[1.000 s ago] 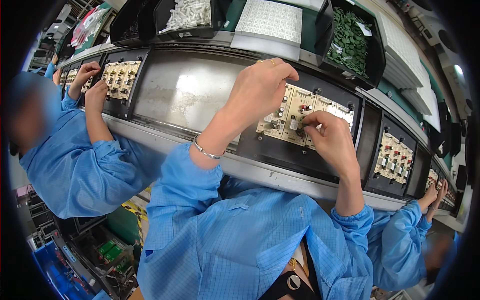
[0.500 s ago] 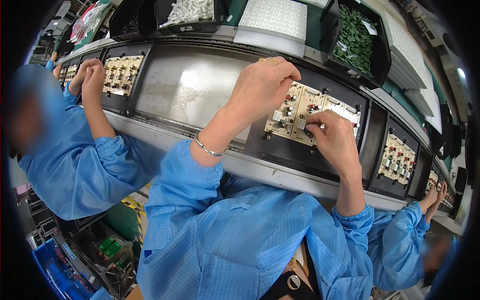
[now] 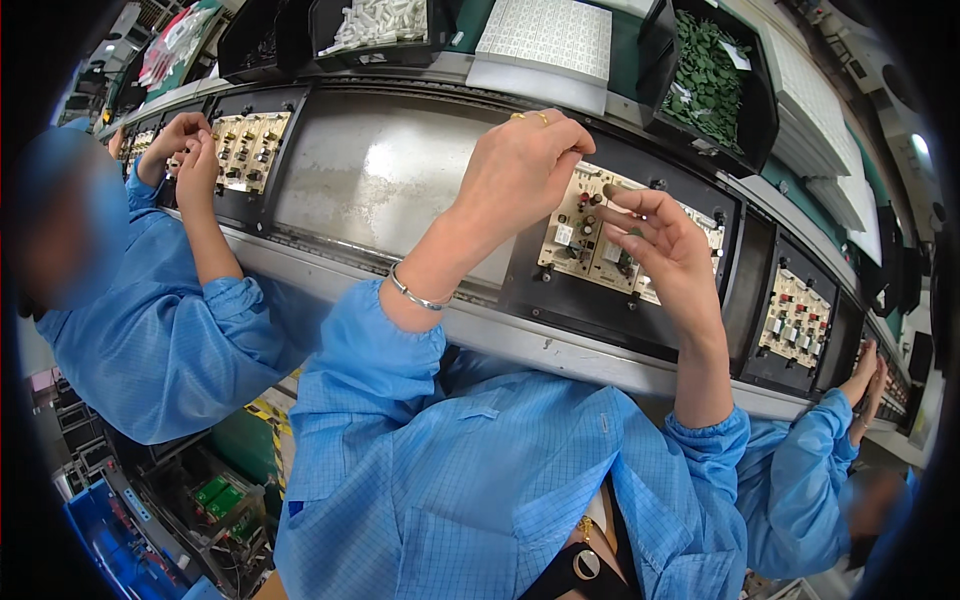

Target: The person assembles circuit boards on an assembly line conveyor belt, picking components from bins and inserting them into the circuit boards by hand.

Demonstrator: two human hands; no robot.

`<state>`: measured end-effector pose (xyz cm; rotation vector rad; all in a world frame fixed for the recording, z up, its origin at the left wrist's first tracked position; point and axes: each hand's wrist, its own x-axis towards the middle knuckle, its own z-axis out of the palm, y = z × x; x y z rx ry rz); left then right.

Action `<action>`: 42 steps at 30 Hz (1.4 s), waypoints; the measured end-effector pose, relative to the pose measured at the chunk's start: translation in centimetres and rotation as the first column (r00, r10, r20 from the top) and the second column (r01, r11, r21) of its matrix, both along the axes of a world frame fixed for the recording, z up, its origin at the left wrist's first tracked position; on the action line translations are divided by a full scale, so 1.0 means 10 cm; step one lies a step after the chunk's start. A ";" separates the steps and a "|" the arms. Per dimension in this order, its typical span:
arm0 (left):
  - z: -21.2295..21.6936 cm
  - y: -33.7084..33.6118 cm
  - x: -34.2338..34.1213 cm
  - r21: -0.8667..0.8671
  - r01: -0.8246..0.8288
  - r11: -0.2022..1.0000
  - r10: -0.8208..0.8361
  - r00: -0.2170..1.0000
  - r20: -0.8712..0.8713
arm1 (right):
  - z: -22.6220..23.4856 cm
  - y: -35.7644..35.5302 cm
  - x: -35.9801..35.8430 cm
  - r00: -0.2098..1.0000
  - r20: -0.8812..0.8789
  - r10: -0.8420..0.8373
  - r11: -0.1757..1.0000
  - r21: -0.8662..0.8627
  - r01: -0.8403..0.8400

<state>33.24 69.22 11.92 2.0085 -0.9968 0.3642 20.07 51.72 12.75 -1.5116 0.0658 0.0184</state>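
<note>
Currently, a tan circuit board (image 3: 572, 250), dotted with small components, was seated on a black carrier (image 3: 565, 307) right of the frame's centre. The left hand (image 3: 528, 162) was held over the board's upper left corner, its fingers curled; whether its grip was closed on anything could not be told, the tips being partly hidden. The right hand (image 3: 672, 245) was poised above the board's middle, with the thumb and fingers of its grip parted. Green parts (image 3: 703, 85) were heaped at the upper right, white parts (image 3: 380, 25) at the upper left.
</note>
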 end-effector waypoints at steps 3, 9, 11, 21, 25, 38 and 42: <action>-0.05 0.05 0.08 -0.001 -0.008 1.000 0.008 1.000 -0.018 | 0.06 0.10 0.07 0.991 -0.084 -0.107 0.988 0.105 0.116; -0.06 0.07 0.08 -0.004 -0.008 1.000 0.008 1.000 -0.021 | -0.06 0.14 0.03 0.983 -0.147 -0.112 0.912 -0.407 0.043; -0.08 0.09 0.06 0.000 -0.009 1.000 0.009 1.000 -0.014 | -0.09 0.19 0.00 0.996 0.010 -0.089 0.848 -0.524 0.081; -0.09 0.17 0.09 0.057 -0.031 0.998 0.031 1.000 -0.005 | -0.18 0.36 0.03 0.958 0.285 0.045 0.574 -0.792 0.209; -0.11 0.21 0.16 0.070 -0.057 0.996 0.059 0.998 -0.020 | -0.17 0.41 0.06 0.963 0.266 0.040 0.555 -0.808 0.200; -0.24 0.42 0.60 0.161 -0.309 0.937 0.296 0.950 0.102 | -0.16 0.52 0.07 0.978 0.209 0.024 0.471 -0.865 0.173; -0.30 0.52 1.01 0.151 -0.396 0.906 0.360 0.907 0.218 | -0.16 0.47 0.11 0.974 0.228 0.010 0.527 -0.828 0.189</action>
